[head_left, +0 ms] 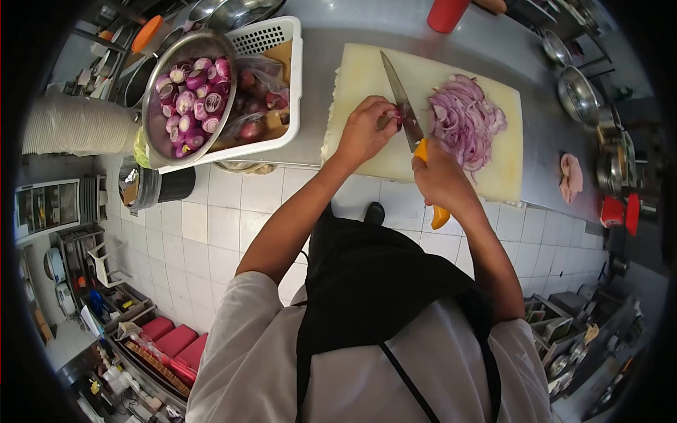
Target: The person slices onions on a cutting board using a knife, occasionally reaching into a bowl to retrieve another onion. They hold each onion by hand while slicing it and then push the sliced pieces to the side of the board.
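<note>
On the white cutting board (360, 77), my right hand (446, 176) is wrapped round the orange-yellow handle of a kitchen knife (400, 97). The blade points away from me and rests over the board. Left of the blade, my left hand (368, 130) pinches a small piece of red onion (397, 118) against it; the fingers partly hide this piece. A heap of sliced red onion (465, 123) lies to the right of the knife.
Left of the board, a white plastic basket (295, 92) holds bagged unpeeled onions. A metal bowl (150, 116) of peeled red onions (190, 102) sits over its left side. A red container (446, 14) stands beyond the board; a pink cloth (570, 178) lies right.
</note>
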{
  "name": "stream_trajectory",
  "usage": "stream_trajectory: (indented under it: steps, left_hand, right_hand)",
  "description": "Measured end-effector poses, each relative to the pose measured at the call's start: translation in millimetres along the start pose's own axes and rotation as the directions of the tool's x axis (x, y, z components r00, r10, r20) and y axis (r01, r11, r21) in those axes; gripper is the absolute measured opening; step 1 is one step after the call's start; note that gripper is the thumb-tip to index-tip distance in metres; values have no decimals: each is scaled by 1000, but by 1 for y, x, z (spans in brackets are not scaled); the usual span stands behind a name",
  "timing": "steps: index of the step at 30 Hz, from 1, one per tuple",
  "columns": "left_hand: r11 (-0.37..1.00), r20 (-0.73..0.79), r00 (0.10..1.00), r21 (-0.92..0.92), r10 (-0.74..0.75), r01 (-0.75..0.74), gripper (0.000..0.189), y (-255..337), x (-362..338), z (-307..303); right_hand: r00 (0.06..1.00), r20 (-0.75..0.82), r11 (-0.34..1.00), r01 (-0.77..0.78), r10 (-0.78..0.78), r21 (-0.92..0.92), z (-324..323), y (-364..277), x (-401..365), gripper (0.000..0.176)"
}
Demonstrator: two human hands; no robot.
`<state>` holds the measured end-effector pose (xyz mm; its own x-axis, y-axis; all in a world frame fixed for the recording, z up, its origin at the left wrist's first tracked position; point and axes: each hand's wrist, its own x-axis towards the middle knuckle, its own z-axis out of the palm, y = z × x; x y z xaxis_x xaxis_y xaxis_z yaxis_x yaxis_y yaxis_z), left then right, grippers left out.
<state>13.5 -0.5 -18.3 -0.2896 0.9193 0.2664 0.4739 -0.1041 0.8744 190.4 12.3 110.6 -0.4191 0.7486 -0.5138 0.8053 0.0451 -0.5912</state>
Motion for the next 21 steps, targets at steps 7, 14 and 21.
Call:
stream_trajectory:
  steps: [7,14,21]
  left_hand:
    - [1000,-4,1000,0,19,-19,23,-1,0,0]
    - [999,-52,998,4,38,-38,17,-2,-4,2]
    - [999,-91,995,24,43,-41,15,-3,-2,4]
  right_hand:
    - [955,-202,969,188,-218,-158,45,35,74,38]
    - [999,5,999,37,-37,-12,-5,-3,25,37]
    - [997,-35,990,64,-69,-122,11,14,8,35]
